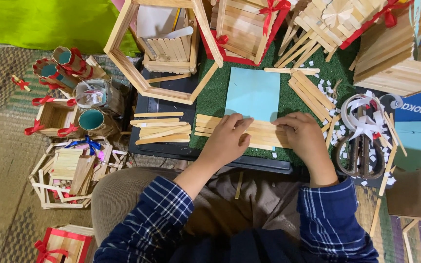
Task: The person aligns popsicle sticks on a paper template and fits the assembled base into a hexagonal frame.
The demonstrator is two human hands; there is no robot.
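— What is pressed under the fingers?
— A row of craft sticks (249, 132) is held flat by the left hand (227, 141) and right hand (300, 136), fingers spread and bent down, nothing gripped. One light blue card (253, 93) lies just beyond the fingertips.
— How much seems done?
— The row appears partly assembled; roughly six loose sticks (162, 127) are left beside the left hand. One pair of scissors (361, 151) is seen by the right.

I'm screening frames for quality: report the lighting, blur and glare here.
Head view: even, soft light, shadows faint; both hands, left and right, and the sticks under them are sharp; no glare on the blue card; edges bend slightly from the wide lens.
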